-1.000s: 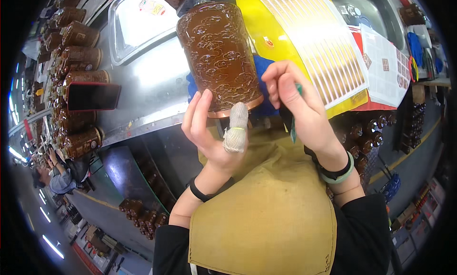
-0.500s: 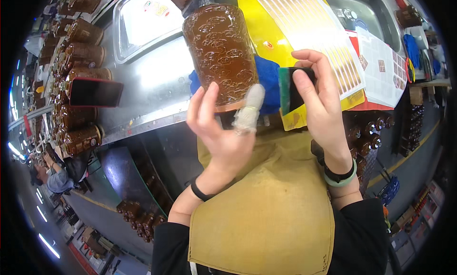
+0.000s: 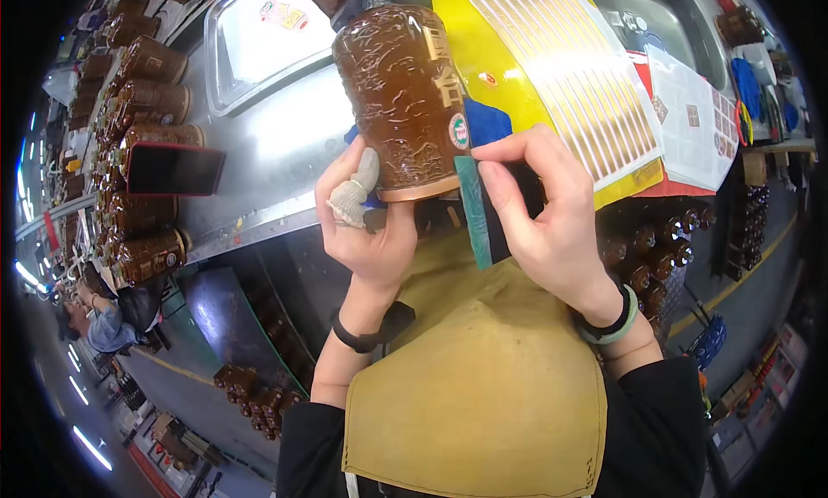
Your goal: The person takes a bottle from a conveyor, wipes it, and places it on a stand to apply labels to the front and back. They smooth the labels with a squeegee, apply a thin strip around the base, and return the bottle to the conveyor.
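A large brown embossed bottle [image 3: 397,101] lies on a blue cloth [image 3: 489,123], its neck pointing away into a dark holder. Gold raised characters and a small round green-and-white label show on its right side. My left hand [image 3: 366,213] is closed round the left and bottom of its near end; a whitish cloth cover sits on one finger. Pinched in my right hand [image 3: 552,209] is a flat green-edged black scraper [image 3: 473,213]. Its upper end is beside the bottle's lower right edge; whether they touch I cannot tell.
Sheets of narrow gold strips [image 3: 561,67] lie on a yellow sheet [image 3: 466,24] at the right. Left of the bottle are a metal tray [image 3: 226,93] and a phone [image 3: 175,169]. Several brown bottles [image 3: 155,101] line the left side. A person [image 3: 103,313] is far left.
The bottle has turned, bringing the gold characters and round label into view. My left hand has closed on its near end. My right hand has brought the scraper left to the bottle's edge.
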A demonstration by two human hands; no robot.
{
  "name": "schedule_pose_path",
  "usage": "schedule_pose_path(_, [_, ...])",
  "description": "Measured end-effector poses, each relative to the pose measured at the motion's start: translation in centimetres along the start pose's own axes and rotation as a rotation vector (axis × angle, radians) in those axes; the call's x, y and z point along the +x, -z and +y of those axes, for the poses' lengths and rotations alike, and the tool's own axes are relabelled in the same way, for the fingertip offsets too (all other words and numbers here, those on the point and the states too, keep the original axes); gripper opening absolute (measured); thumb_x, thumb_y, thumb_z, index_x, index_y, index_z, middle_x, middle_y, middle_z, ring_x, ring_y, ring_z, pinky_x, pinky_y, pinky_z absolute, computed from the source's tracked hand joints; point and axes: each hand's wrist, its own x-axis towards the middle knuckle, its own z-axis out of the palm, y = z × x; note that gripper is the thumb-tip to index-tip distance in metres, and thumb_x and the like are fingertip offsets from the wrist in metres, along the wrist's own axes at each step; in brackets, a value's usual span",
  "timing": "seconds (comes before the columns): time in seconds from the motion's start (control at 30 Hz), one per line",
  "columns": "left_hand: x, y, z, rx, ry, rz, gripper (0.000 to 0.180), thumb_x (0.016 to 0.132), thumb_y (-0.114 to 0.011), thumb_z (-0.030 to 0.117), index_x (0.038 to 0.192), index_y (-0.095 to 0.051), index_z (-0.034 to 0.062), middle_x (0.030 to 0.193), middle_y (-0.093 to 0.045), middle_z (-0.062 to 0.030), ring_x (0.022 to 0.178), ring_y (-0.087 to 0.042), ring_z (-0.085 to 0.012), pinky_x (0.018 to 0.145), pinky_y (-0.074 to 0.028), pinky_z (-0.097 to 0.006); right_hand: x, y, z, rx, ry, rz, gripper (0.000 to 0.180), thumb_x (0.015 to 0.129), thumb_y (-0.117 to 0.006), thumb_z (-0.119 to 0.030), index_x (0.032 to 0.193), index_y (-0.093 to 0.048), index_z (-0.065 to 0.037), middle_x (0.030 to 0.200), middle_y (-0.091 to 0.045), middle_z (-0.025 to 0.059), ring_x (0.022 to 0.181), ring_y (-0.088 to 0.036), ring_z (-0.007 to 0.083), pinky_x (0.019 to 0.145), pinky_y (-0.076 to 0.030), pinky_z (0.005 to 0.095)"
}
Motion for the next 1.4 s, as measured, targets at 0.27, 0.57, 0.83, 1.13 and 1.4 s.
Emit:
schedule_pose_path(0.27, [-0.1,0.4,0.6,0.209,-0.211,-0.087,0.035,0.077,-0.087,-0.004,0.11,-0.076,0.0008,0.111,-0.075,-0.0117,0.108,-0.072,-0.0334,0.083,-0.063,-0.041,-0.3,-0.5,-0.3,0.011,0.045,-0.043,0.009,0.092,-0.072,0.0,0.101,-0.069,-0.001,0.092,-0.064,0.0149,0.083,-0.066,0.0333,0.073,-0.052,0.04])
schedule_pose_path(0.57, [-0.6,0.7,0.9,0.233,-0.228,-0.114,0.036,0.073,-0.09,-0.004,0.107,-0.078,0.0034,0.125,-0.073,-0.0083,0.116,-0.071,-0.032,0.099,-0.058,-0.039,-0.4,-0.5,-0.1,0.03,-0.008,0.006,0.007,0.092,-0.071,0.001,0.098,-0.067,0.001,0.089,-0.064,0.0151,0.082,-0.065,0.0326,0.073,-0.051,0.0407])
schedule_pose_path(0.83, [-0.9,0.1,1.3,-0.09,0.132,0.088,0.031,0.079,-0.086,-0.005,0.108,-0.078,0.0022,0.129,-0.073,-0.0091,0.121,-0.07,-0.0339,0.105,-0.057,-0.044,-0.2,-0.4,0.4,-0.01,-0.008,0.047,0.007,0.093,-0.07,-0.001,0.099,-0.067,0.001,0.091,-0.065,0.0152,0.081,-0.065,0.0322,0.073,-0.051,0.0413])
schedule_pose_path(1.13, [-0.2,0.3,1.1,0.082,-0.063,-0.001,0.037,0.08,-0.084,-0.009,0.115,-0.071,-0.0032,0.118,-0.074,-0.0128,0.115,-0.071,-0.0328,0.101,-0.057,-0.041,-0.2,-0.1,0.4,-0.02,-0.017,0.039,0.007,0.092,-0.071,0.001,0.099,-0.067,0.001,0.091,-0.064,0.015,0.081,-0.066,0.0324,0.072,-0.051,0.0412])
schedule_pose_path(1.4, [-0.4,0.4,1.4,0.234,-0.223,-0.11,0.032,0.081,-0.082,-0.011,0.11,-0.072,-0.0045,0.109,-0.076,-0.0148,0.111,-0.072,-0.0336,0.097,-0.059,-0.04,-0.3,-0.3,0.0,0.007,0.042,0.001,0.009,0.091,-0.07,0.002,0.099,-0.066,0.0,0.091,-0.063,0.0155,0.082,-0.065,0.0344,0.072,-0.052,0.0418])
